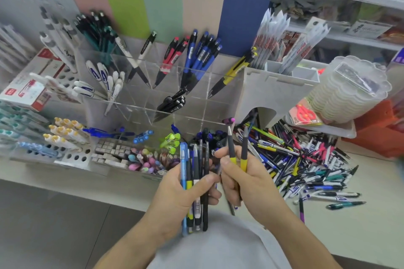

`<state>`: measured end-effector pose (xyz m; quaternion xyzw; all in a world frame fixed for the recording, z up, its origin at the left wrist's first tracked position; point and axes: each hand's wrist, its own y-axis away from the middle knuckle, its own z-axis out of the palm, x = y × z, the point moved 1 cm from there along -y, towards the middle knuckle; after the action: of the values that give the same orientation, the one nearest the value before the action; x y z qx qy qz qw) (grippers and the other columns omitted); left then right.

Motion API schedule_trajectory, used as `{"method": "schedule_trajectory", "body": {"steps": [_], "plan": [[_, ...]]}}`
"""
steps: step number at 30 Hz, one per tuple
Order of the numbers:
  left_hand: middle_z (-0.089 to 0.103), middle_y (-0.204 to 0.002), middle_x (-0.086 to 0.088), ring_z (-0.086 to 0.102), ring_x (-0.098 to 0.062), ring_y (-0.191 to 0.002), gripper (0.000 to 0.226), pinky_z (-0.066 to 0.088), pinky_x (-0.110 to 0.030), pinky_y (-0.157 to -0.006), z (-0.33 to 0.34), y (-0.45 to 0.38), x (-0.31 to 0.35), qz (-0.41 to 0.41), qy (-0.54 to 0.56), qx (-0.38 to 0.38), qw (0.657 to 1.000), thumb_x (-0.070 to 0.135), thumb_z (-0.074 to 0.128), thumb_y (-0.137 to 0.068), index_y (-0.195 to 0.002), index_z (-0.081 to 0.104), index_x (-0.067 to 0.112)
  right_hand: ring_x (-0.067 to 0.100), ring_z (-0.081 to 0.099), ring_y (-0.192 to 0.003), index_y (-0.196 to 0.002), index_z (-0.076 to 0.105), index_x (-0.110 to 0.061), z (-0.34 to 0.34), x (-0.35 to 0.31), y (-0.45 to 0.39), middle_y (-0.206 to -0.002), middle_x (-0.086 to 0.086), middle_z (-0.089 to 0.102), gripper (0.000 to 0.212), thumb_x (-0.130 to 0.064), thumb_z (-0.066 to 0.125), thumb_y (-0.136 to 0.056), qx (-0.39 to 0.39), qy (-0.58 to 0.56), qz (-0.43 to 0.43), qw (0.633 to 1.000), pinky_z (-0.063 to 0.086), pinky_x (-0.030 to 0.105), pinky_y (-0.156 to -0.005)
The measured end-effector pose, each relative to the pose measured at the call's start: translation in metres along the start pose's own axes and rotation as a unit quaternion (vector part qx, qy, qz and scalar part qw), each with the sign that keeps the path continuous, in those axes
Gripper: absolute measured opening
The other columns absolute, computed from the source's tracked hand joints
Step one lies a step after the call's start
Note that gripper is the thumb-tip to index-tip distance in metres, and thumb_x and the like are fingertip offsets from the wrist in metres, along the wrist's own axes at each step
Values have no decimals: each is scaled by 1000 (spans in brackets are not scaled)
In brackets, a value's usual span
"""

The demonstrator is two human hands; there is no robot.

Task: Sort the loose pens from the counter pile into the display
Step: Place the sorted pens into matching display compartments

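My left hand (183, 194) grips a bundle of several pens (194, 172), blue, black and yellow, held upright above the counter edge. Just to its right, my right hand (242, 179) holds two yellow-and-black pens (237, 150) with their tips pointing up. The loose pile of pens (306, 159) spreads over the counter to the right of both hands. Behind the hands stands the clear acrylic display (166, 85), its compartments holding pens sorted by kind; one at the right holds a yellow-and-black pen (234, 72).
A white divider stand (275, 91) with packaged pens sits right of the display. A stack of clear plastic tubs (349, 89) stands at far right on a tray. Boxes of erasers and pastel pens (122, 153) line the front left.
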<state>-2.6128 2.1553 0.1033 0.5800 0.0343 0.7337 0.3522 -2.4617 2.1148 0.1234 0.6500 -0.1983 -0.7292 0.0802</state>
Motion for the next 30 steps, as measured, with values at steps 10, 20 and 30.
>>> {"method": "schedule_trajectory", "body": {"steps": [10,20,30], "plan": [[65,-132,-10,65,-27,-113,42,55,-46,-93,2,7,-3,-58,57,-112,990,7,48,-99,-138,56,23,5,53,-53,-90,70,-32,-1,0,-10,-59,-6,58,15,-26,81,-83,25,212,-77,974,48,26,-59],[66,-127,-21,69,-34,-109,34,53,-52,-96,4,12,-5,-95,224,-103,964,12,61,-82,-111,77,19,19,62,-60,-114,64,-39,-1,-10,-1,-67,4,63,29,-31,75,-89,-36,280,-88,955,55,32,-65],[66,-131,-15,62,-27,-124,56,42,-45,-110,4,8,-10,-113,162,-89,976,25,55,-84,-138,54,14,-1,62,-87,-116,65,-44,-1,-4,1,-93,-20,66,38,-35,80,-83,-19,299,-103,948,49,12,-72]]}}
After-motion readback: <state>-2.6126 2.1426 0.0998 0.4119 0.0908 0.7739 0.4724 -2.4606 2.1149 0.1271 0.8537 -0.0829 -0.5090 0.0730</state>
